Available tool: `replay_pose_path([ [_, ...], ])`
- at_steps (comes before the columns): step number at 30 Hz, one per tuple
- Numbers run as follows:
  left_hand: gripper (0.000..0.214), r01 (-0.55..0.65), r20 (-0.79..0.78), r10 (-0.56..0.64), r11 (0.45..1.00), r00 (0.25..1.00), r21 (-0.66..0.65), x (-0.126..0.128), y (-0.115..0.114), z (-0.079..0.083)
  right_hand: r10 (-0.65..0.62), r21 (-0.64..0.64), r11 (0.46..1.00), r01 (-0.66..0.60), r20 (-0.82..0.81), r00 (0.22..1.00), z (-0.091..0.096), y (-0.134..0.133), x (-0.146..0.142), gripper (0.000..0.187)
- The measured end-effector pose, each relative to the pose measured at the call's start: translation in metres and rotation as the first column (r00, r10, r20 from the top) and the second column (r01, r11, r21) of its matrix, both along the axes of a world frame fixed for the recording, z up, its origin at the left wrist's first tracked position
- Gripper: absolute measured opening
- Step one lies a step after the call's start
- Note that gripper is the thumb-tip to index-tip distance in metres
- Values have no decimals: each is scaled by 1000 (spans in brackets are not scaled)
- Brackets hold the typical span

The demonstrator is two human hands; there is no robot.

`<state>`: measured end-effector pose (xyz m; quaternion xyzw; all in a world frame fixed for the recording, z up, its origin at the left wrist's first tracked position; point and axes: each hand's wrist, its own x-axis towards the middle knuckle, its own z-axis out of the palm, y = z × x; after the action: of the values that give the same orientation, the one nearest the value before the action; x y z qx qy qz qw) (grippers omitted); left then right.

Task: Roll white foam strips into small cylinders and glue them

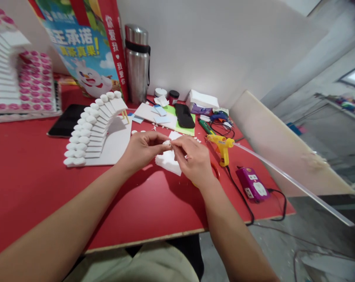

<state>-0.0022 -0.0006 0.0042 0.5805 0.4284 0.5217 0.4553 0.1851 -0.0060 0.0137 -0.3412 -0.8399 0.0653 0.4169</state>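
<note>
My left hand (143, 149) pinches a small white oval piece (166, 143) between thumb and fingers above the table. At the piece's right side, the closed fingertips of my right hand (192, 156) meet it too. Its material cannot be made out. Beneath the hands lies a white sheet (169, 162), partly covered. To the left stands a white curved staircase model (96, 137) on a white base, its outer edge lined with similar white ovals. A few loose ovals (138, 132) show just behind my left hand.
A yellow glue gun (221, 147) with a long clear stick lies right of my hands, near a purple power socket (253, 185) and its cables. Behind are a steel flask (136, 64), a black case (184, 116) and a dark tablet (67, 120). A pink-and-white model (36, 82) stands far left.
</note>
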Motion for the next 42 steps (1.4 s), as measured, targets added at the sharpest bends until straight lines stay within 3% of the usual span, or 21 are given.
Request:
replay_pose_path([
  [5, 20, 45, -15, -45, 999, 999, 19, -1, 1, 0, 41, -19, 999, -41, -24, 999, 0, 2, 2, 17],
  [16, 21, -47, -152, 67, 991, 986, 129, 0, -5, 0, 44, -181, 982, -60, -88, 995, 2, 0, 1, 20],
  [21, 19, -88, -292, 180, 949, 939, 302, -3, -2, -6, 44, -387, 913, -131, -227, 973, -4, 4, -1, 19],
  [24, 18, -59, -403, 225, 921, 887, 386, -3, 0, -11, -70, -513, 850, -119, -334, 940, -8, 7, -6, 13],
  [28, 12, -41, -471, 242, 917, 848, 397, 0, 1, -16, -201, -630, 771, -94, -380, 903, -10, 7, -14, 11],
  [35, 6, -85, -321, 185, 949, 929, 303, 6, -1, -12, -257, -657, 735, -166, -497, 829, -11, 8, -15, 16],
  [42, 18, -92, -24, 102, 961, 994, 262, 9, -4, -8, -184, -520, 834, -186, -579, 794, -6, 6, -14, 13],
])
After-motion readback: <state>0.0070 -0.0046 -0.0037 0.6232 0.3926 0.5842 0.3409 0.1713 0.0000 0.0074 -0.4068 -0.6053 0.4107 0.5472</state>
